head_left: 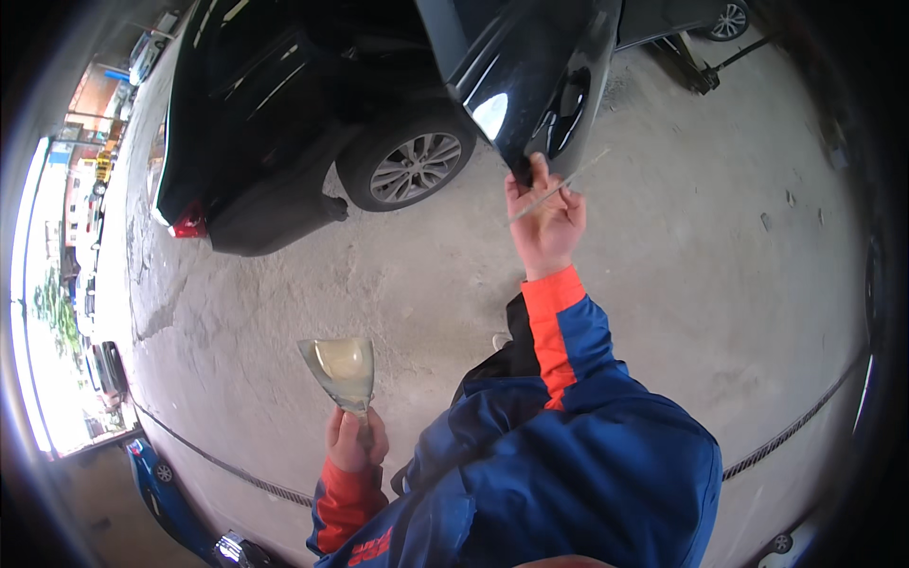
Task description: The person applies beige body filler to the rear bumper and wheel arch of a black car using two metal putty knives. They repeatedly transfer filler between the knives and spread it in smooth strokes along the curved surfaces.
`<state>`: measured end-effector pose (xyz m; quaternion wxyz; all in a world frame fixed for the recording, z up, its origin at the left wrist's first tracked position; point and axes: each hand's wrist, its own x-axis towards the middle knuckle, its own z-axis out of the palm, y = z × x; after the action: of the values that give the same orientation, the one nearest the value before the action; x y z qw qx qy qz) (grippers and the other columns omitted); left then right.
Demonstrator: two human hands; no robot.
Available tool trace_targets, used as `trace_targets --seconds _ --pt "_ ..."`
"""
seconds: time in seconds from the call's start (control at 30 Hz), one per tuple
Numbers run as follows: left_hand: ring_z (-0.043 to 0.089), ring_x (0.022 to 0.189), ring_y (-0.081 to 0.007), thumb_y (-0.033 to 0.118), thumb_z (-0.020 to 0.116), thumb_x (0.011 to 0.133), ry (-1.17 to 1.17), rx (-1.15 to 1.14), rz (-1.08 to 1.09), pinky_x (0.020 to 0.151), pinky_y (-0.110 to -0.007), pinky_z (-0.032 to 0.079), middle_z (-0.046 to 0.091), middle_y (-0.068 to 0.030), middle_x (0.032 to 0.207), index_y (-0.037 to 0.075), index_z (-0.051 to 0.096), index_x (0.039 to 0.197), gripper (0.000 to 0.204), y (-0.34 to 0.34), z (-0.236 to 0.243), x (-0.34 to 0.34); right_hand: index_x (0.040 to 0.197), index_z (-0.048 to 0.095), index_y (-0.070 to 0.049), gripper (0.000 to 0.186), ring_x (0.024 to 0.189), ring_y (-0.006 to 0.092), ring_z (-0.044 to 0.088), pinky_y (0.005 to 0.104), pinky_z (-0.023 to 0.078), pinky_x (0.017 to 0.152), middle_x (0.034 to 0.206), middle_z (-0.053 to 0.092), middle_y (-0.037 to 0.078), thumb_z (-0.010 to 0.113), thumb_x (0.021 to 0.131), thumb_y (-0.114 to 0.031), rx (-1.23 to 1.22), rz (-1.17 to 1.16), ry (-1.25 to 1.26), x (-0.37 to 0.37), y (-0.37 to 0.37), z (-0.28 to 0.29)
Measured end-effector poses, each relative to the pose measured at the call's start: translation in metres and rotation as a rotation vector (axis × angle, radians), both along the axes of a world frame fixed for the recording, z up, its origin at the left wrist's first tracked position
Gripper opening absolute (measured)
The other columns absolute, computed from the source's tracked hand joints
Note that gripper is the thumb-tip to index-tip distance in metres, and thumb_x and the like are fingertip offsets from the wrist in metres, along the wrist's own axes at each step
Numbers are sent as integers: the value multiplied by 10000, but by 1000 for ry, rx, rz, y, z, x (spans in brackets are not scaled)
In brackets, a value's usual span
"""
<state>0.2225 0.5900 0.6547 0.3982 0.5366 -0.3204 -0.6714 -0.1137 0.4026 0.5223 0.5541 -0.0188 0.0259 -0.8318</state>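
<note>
My left hand (352, 443) is closed round the handle of a wide-bladed putty knife (357, 390), held low over the floor. A smooth lump of pale yellowish putty (345, 360) lies on its blade. Farther ahead, my right hand (549, 216) reaches up to the lower edge of a dark car door (516, 95) that stands out from the car. A thin, pale, flat strip (585, 168), seen nearly edge-on, is gripped in its fingers; its exact kind is unclear. The fingertips are at the door edge, but whether they touch it cannot be told.
A black car (275, 123) with a spoked wheel (417, 168) stands ahead on a scuffed concrete floor (256, 303). Another car's wheel (729, 21) and a dark metal stand (699, 74) are at the far right. A drain grate (237, 470) crosses the floor; a blue car (163, 488) sits lower left.
</note>
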Motion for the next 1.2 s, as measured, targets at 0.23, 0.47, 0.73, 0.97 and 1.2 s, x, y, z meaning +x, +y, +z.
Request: trace_targets --seconds 0.23,0.47,0.73,0.97,1.2 --pt "430 376 -143 394 509 1022 101 -212 -268 360 -266 315 572 -129 611 -48 516 1189 472 -67 8 -48 925 663 -102 199 1256 384 524 466 356 1132 1254 628 109 539 917 -258 -11 406 5 -43 46 2" --pt "454 450 -131 146 372 1004 65 -139 -545 410 -253 339 565 -113 637 0 519 1036 209 -117 18 -147 1225 579 -42 256 1041 222 666 323 521 911 1193 674 82 516 1014 -171 374 171 207 -134 144 -20" --pt "485 516 -104 344 412 1066 173 -104 -790 457 -234 383 537 -69 795 32 489 1064 321 -94 -25 -274 1165 652 -21 263 951 229 678 315 540 814 1108 701 122 623 908 28 859 -663 1415 -156 241 73" --pt "485 517 -81 419 368 1067 229 -81 -781 439 -203 370 582 -60 863 21 440 1345 491 -70 -44 -360 1129 717 -81 429 991 282 642 396 522 873 1222 674 85 650 710 -18 491 -1008 2275 -198 238 118" --pt "439 420 -89 655 355 994 112 -53 -768 368 -228 320 601 -56 766 17 481 1268 706 -60 -54 -487 1142 706 -91 400 1064 252 610 392 490 922 1226 666 46 638 749 -116 582 -596 2347 -321 227 104"
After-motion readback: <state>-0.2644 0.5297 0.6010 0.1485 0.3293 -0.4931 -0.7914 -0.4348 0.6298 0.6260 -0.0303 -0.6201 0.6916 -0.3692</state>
